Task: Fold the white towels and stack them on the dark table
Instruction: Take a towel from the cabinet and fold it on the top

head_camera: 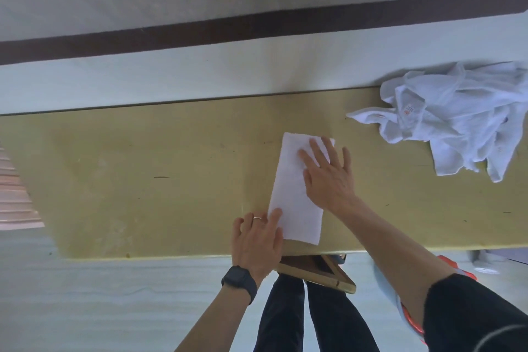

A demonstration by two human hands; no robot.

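Note:
A white towel [291,188], folded into a long narrow rectangle, lies on the yellowish table [171,180] near its front edge. My right hand [328,177] lies flat on the towel's right side with fingers spread. My left hand [257,243], with a ring and a black wristwatch, presses its fingers on the towel's near left corner at the table's front edge. A crumpled heap of white towels [457,120] sits at the table's far right.
A pale wall with a dark band [257,28] runs behind the table. A pink ribbed object [14,188] shows at the left edge. Below the table's front edge is a wooden frame [317,271] and my dark-trousered legs.

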